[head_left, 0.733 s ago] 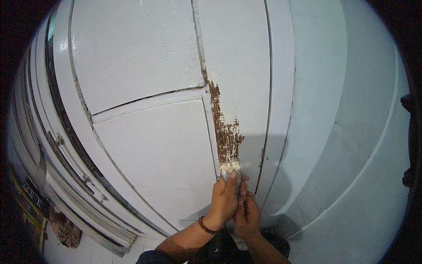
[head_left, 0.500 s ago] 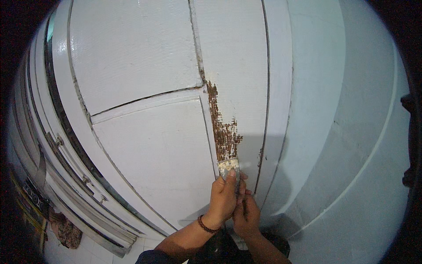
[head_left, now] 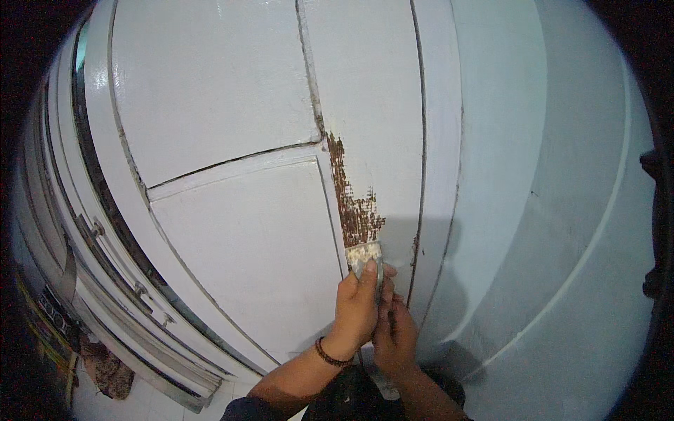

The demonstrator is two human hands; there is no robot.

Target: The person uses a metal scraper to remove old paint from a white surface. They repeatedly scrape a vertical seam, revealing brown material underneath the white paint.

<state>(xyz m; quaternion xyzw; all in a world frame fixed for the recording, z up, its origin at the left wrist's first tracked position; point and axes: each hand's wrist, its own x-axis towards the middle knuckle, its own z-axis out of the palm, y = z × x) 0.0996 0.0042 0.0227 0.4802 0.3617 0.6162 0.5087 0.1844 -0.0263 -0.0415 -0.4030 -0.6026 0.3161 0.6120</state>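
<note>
A white panelled door (head_left: 246, 231) fills the view. A strip of brown bare patch (head_left: 354, 203) runs down its right stile where the paint is gone. A paintbrush (head_left: 364, 254) with pale bristles touches the lower end of that patch. My left hand (head_left: 359, 305) grips the brush just below the bristles, fingers wrapped around it. My right hand (head_left: 394, 337) sits directly below and to the right, closed around the lower part of the brush handle. A dark bracelet is on my left wrist.
A white door frame (head_left: 439, 175) and a pale wall (head_left: 562, 210) lie to the right. At the left, stacked white frames with metal hinges (head_left: 98, 231) lean along the edge. A brown rag-like thing (head_left: 109, 368) lies low at the left on the pale floor.
Both hands and the brush have stayed at the bottom of the brown patch. The brush has shifted only slightly against the door.
</note>
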